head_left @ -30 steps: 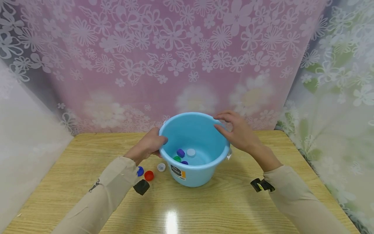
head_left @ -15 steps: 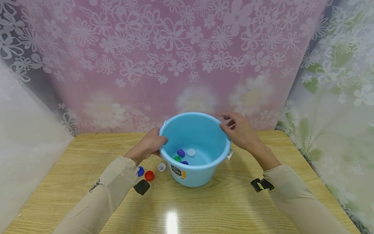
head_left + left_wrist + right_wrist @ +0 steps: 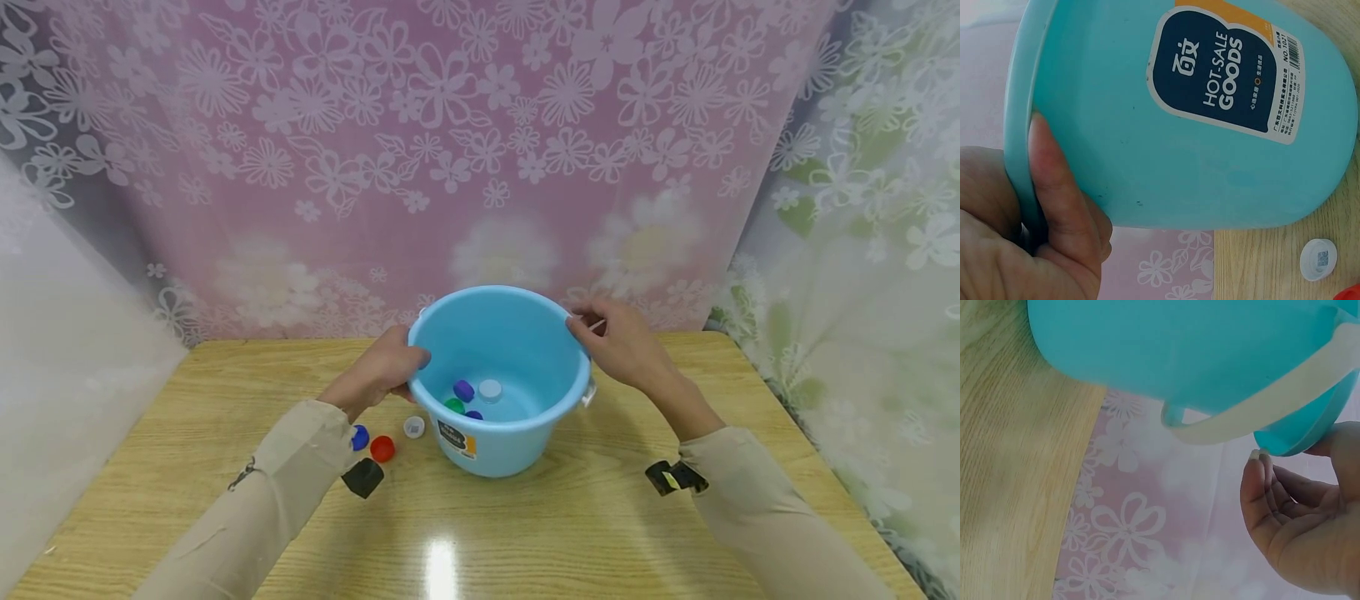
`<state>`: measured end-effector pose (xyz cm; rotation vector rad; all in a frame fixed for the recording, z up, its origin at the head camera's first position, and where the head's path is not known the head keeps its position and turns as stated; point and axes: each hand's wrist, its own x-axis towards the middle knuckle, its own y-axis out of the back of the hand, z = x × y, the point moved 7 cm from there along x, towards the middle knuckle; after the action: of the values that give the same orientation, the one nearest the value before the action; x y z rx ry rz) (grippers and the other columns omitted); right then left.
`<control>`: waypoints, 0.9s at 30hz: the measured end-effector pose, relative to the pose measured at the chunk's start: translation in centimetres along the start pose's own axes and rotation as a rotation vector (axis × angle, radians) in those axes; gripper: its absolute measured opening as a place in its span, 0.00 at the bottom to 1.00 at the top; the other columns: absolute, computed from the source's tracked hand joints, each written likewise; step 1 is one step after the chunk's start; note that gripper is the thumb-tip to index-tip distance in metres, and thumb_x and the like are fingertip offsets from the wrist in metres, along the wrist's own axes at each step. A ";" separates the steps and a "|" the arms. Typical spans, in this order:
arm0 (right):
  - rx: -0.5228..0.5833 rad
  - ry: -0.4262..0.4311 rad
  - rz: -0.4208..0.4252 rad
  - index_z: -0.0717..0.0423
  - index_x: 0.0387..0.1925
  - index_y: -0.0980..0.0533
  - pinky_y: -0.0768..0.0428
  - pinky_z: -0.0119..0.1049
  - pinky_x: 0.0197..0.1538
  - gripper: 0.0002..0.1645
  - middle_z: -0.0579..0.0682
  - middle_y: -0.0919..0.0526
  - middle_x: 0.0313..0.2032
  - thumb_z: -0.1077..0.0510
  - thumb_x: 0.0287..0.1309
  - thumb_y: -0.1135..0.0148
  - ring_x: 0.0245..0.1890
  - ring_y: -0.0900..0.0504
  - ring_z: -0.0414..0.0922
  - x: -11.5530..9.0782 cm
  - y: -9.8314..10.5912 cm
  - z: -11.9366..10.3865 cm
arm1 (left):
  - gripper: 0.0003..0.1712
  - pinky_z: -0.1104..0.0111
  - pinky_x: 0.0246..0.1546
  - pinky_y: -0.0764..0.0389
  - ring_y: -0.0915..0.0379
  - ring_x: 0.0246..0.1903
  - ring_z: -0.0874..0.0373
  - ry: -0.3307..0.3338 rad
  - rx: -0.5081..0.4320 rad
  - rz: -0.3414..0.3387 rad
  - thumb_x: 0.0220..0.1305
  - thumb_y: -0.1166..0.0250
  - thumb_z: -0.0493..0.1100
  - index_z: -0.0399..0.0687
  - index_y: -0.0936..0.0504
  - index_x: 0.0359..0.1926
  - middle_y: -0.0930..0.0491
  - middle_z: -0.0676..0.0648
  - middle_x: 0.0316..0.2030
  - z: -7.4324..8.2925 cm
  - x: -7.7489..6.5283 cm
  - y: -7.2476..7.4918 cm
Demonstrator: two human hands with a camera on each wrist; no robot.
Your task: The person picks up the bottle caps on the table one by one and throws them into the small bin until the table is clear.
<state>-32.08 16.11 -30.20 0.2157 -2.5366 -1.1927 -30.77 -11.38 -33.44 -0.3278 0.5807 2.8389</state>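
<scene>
A light blue plastic bucket (image 3: 491,450) with a printed label (image 3: 1216,75) stands on the table, its mouth facing up toward me. My left hand (image 3: 381,367) grips the left rim, thumb over the edge and fingers outside. At the right rim, my right hand (image 3: 618,337) pinches the edge, with its fingers curled just below it in the right wrist view. The bucket's white handle (image 3: 1266,406) hangs beside that hand, apart from its fingers. Several bottle caps lie inside: purple (image 3: 463,391), whitish (image 3: 490,391) and green (image 3: 454,406) among them.
On the wooden table (image 3: 600,533), left of the bucket, lie a white cap (image 3: 414,427), a red cap (image 3: 382,449) and a blue cap (image 3: 360,437). A pink flowered curtain (image 3: 495,167) hangs right behind the table's far edge.
My right hand has drawn slightly right and outward along the rim, and its fingers have closed in from a more spread pose. The left hand and the bucket stay in place.
</scene>
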 end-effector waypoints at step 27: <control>0.655 -0.283 -0.222 0.64 0.62 0.33 0.15 0.42 0.34 0.27 0.66 0.25 0.49 0.54 0.67 0.45 0.38 0.17 0.55 -0.1 -2.4 2.0 | 0.27 0.57 0.22 0.17 0.17 0.25 0.45 -0.014 -0.001 0.001 0.63 0.51 0.31 0.32 0.39 0.64 0.24 0.27 0.47 0.1 0.0 0.0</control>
<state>-32.76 16.06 -33.23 0.5221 -3.1489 -0.4286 -30.74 -11.31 -33.35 -0.3070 0.5767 2.8407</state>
